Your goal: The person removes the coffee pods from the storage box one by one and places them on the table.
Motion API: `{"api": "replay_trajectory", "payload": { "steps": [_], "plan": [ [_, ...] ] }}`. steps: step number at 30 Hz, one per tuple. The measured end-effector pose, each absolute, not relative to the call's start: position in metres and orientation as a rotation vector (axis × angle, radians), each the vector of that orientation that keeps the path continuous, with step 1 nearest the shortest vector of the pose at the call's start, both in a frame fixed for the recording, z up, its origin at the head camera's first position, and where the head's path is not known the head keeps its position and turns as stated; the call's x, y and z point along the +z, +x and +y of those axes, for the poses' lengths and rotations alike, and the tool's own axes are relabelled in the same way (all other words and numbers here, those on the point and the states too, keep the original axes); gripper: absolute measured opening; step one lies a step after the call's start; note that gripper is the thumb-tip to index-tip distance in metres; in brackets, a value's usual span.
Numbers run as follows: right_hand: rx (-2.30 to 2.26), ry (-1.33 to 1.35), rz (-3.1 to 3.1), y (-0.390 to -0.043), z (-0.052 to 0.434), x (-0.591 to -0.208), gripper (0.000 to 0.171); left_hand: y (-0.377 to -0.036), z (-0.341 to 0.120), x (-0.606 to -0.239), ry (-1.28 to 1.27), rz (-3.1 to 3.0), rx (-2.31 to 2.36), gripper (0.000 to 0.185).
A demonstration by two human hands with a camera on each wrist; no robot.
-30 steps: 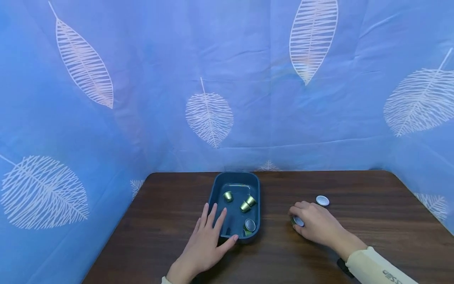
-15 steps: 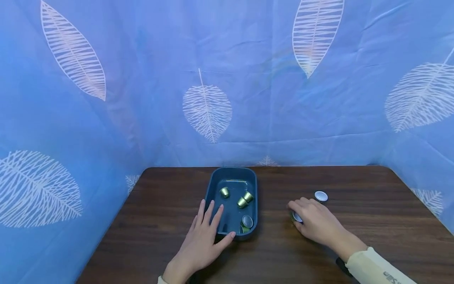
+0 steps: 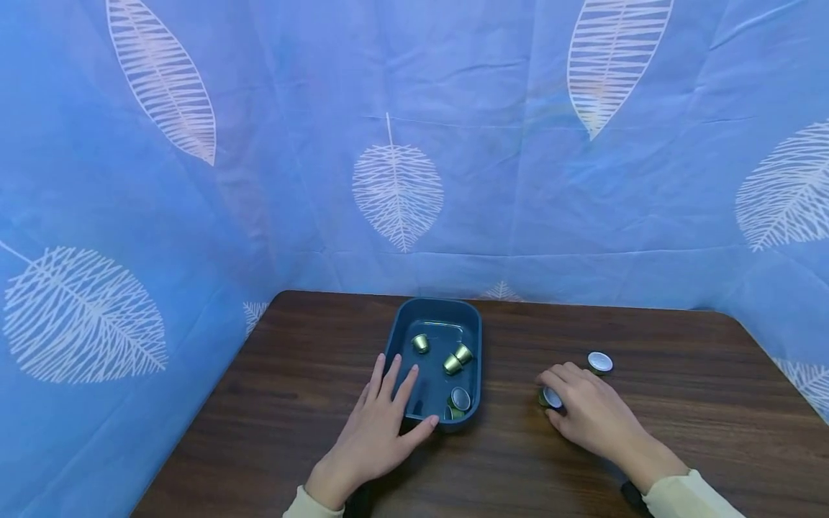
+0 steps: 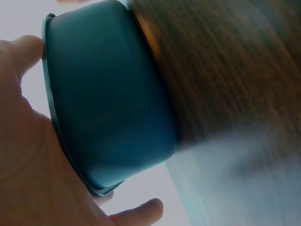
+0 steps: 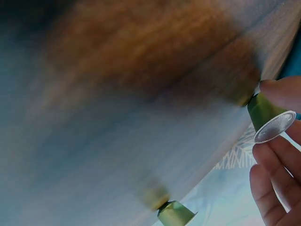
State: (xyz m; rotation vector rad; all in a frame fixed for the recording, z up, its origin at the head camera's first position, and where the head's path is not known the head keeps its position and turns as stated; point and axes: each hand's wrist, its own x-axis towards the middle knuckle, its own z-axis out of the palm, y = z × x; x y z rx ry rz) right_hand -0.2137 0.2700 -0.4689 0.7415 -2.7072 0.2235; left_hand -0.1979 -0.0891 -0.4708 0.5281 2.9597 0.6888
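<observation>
My left hand (image 3: 378, 432) lies with straight, spread fingers over the near left corner of a dark blue tray (image 3: 480, 360). In the left wrist view, the thumb and palm touch the rim of the tray (image 4: 103, 94). On the right, my right hand (image 3: 592, 410) pinches a green coffee capsule (image 3: 552, 397) with a silver lid. The right wrist view shows the thumb and fingers at opposite sides of this capsule (image 5: 275, 126), lid up, its narrow base at the tabletop. A second coffee capsule (image 3: 600, 362) stands lid up just beyond the hand.
Several gold-green capsules (image 3: 420, 343) lie in the tray, some tipped on their sides. The dark wooden table (image 3: 311, 360) ends at a blue leaf-print curtain (image 3: 311, 180) behind and at both sides.
The head view has shifted slightly. Both hands keep nearly the same places on the table, and the lid of the pinched capsule shows a little more between the right fingers than half a second ago.
</observation>
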Motion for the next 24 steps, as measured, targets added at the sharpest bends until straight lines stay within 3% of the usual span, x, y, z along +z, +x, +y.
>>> {"api": "replay_trajectory", "payload": {
  "steps": [24],
  "plan": [
    [0.425,0.547,-2.737,-0.2087,0.2671,-0.4667,0.028,-0.1981,-0.0898,-0.4690,0.514,2.940,0.690,0.086]
  ]
}}
